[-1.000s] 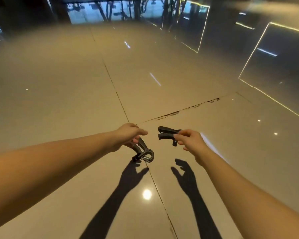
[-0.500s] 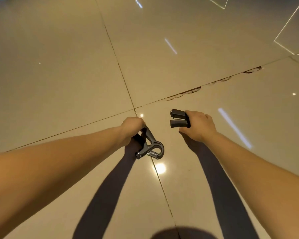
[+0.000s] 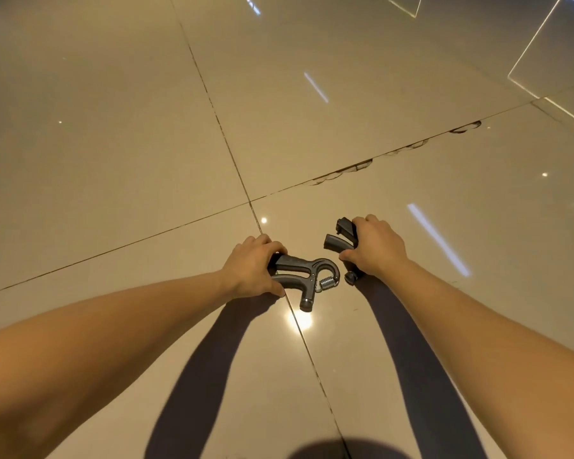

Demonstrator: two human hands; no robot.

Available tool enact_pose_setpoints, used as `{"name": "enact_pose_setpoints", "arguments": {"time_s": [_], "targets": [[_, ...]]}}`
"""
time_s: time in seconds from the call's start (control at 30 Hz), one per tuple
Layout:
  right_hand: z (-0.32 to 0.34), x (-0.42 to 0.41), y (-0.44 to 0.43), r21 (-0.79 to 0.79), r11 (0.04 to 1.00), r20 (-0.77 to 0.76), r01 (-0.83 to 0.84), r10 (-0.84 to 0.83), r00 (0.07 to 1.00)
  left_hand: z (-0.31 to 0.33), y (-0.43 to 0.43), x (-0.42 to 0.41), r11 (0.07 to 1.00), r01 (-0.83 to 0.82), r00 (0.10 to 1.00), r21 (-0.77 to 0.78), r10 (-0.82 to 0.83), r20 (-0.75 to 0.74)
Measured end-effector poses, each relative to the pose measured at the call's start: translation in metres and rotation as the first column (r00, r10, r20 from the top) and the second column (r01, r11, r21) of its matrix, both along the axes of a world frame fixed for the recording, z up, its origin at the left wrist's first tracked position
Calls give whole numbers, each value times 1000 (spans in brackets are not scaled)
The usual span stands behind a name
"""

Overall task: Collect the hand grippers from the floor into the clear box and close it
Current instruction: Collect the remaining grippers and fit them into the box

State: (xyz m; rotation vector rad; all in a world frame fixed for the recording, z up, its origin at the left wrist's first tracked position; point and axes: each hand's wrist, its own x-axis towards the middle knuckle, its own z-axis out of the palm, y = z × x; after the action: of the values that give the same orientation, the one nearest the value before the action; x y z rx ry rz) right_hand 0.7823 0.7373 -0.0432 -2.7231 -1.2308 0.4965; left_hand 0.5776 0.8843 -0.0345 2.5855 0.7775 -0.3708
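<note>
Each hand already holds a dark grey plastic hand gripper above the glossy beige tiled floor [image 3: 120, 134]: the left hand [image 3: 251, 268] grips one gripper [image 3: 304, 276] with its handles running leftward into the palm, the right hand [image 3: 375, 248] the other [image 3: 340, 241], and no clear box is in view.

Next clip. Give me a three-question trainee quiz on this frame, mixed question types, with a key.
1. True or false: the clear box is visible in the head view.
2. The left hand is closed on which part of its hand gripper? A) the coil spring B) the two handles C) the knob at the bottom end
3. Fill in: the right hand holds the second hand gripper, so the tiled floor shows ___ loose grippers.

Key: 1 false; 2 B; 3 no (zero).
</note>
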Motion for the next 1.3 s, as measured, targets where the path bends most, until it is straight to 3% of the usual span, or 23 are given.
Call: {"name": "enact_pose_setpoints", "arguments": {"time_s": [0.27, 0.4, 0.57, 0.83, 1.07, 1.3], "targets": [[-3, -1, -34, 6, 994, -33, 111, -110, 993, -6, -9, -10, 1000, -9, 998, -26, 11, 63], [13, -1, -62, 49, 977, -55, 207, -204, 977, 10, -14, -7, 970, -127, 987, -207, 145, 73], [58, -3, -103, 120, 942, -71, 313, -307, 949, 51, -28, -4, 815, -302, 933, -494, 360, 23], [167, -47, -177, 360, 825, -145, 435, -411, 900, 170, -96, -8, 792, -170, 925, -587, 333, 181], [268, -104, -251, 447, 731, -174, 515, -493, 852, 263, -166, -42, 820, -64, 925, -569, 263, 275], [347, -171, -367, 489, 545, -386, 681, -565, 729, 336, -253, -87, 822, 41, 939, -567, 162, 303]]}}
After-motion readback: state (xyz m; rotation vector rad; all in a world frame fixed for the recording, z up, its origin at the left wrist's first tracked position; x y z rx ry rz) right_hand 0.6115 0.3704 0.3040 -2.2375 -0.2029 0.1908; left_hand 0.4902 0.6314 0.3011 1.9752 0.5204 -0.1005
